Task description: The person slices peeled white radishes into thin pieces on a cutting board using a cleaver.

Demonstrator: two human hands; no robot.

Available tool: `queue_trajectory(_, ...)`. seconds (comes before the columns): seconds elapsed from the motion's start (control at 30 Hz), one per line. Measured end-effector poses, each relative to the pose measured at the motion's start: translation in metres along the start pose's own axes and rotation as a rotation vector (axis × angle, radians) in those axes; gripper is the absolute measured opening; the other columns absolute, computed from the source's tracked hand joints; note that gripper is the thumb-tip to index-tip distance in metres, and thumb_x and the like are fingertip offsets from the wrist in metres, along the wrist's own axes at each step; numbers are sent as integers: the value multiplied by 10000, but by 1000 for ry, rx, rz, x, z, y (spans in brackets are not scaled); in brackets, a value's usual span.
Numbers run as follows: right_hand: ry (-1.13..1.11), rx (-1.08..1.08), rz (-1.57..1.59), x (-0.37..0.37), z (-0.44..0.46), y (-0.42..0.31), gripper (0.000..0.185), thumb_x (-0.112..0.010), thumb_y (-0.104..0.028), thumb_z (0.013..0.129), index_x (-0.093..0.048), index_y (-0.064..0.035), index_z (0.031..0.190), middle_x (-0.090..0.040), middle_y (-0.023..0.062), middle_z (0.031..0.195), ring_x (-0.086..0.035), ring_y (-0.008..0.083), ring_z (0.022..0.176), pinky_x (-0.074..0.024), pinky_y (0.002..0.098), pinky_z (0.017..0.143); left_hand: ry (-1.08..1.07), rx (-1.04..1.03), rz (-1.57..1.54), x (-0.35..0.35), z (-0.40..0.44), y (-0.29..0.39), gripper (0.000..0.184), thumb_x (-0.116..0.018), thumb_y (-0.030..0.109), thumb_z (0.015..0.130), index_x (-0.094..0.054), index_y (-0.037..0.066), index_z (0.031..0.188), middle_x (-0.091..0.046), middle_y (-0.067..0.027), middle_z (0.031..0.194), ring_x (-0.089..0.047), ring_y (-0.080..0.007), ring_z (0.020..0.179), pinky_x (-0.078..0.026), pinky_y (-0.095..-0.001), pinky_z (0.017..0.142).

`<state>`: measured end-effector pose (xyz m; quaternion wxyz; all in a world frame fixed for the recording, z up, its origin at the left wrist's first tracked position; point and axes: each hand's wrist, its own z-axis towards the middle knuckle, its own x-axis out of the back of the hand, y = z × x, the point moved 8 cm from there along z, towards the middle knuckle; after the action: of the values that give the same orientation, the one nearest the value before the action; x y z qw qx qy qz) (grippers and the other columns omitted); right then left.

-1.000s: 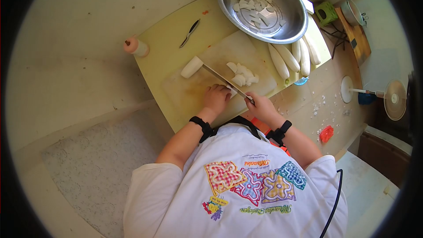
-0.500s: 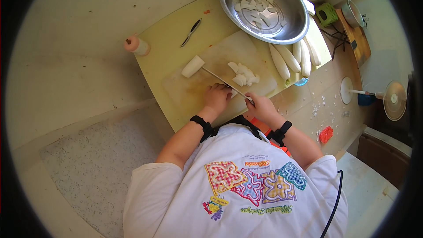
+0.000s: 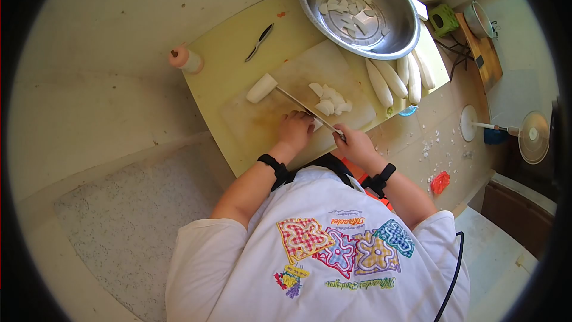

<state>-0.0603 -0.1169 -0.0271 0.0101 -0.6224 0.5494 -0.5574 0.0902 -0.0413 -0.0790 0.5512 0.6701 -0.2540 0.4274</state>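
- Right hand (image 3: 357, 145): fingers wrapped round the handle of one knife (image 3: 298, 102).
- Left hand (image 3: 296, 131): fingers curled, holding white chunk (image 3: 317, 124) near blade, on cutting board (image 3: 304, 71).
- Same board, in my sight: white slices (image 3: 331, 102), one block (image 3: 262, 88).

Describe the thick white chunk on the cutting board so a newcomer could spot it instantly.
On the yellow table lies a pale cutting board. Just left of the tip of the knife sits the chunk: one thick block, unlike the thinner slices grouped right of the blade.
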Motion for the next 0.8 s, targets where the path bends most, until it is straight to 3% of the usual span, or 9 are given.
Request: queue_trajectory(0.8, -13, -48, 3, -10, 3, -2, 263, -583, -254, 960, -637, -89, 1156, -700, 222, 839, -670, 435, 830, -526, 524, 737, 30, 10, 1, 1, 0, -1, 147, -744, 230, 777, -767, 171, 910, -718, -16, 987, -639, -246, 1005, -473, -440, 841)
